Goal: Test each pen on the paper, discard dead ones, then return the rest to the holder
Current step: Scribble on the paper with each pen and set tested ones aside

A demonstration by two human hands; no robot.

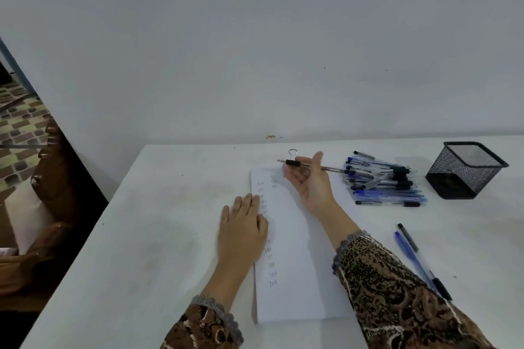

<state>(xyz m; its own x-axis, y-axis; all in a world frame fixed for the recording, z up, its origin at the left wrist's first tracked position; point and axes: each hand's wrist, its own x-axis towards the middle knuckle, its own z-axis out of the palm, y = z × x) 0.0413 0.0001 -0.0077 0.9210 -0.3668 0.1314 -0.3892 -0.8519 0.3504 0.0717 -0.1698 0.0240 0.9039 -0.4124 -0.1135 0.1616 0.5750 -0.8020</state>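
The person is sitting at a white table (158, 221), and the left hand (243, 224) is lying flat with straight fingers, pressing down on the left edge of the paper (292, 263), which is carrying a column of small scribbled test marks. The right hand (310, 181) is turned palm up over the far end of the sheet, pinching a slim pen (331, 169) between thumb and fingers, with the tip pointing left and crossing a black binder clip (292, 156). A heap of pens (388, 184) is lying just right of that hand, and the black mesh holder (465, 170) is standing beyond it. A blue pen (411, 258) and a black pen (407, 236) are lying apart, beside the right sleeve.
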